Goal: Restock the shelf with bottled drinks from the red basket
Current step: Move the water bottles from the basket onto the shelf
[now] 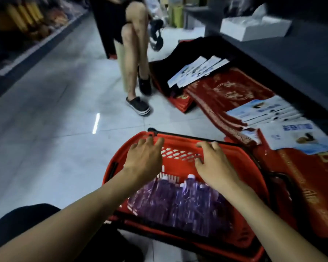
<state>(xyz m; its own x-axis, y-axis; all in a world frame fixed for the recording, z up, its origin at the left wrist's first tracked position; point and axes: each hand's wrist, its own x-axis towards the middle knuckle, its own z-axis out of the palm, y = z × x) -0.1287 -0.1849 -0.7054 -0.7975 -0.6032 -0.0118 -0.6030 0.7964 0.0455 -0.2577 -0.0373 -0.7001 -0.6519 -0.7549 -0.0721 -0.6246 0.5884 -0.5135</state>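
Head view, aisle floor. The red plastic basket with perforated walls (110, 173) sits on the pale tiled floor (45, 129) directly in front of the crouching person. Its black wire handle (187, 137) lies folded along the far rim.

The purple-wrapped bottled drinks with white caps (178, 205) lie flat in the near half of the basket, side by side. Their long axes run from the person outward and their caps point away, toward the bare far half.

The left hand (144, 157) and the right hand (214, 163) are apart, palms down, fingers spread and loose, and neither holds anything. Both are over the far half, with their fingertips at the far rim; motion blur makes it impossible to tell whether they touch it.

The drinks therefore lie behind and below the hands, under the wrists, so a pick would call for drawing back and down. The right wrist passes just above the caps and appears the nearer of the two.

The dark grey shelf (301, 59) rises on the person's right and carries a white carton (254, 29). Beneath it lie red patterned mats (225, 91). A second person's legs (133, 53) stand beyond the basket.
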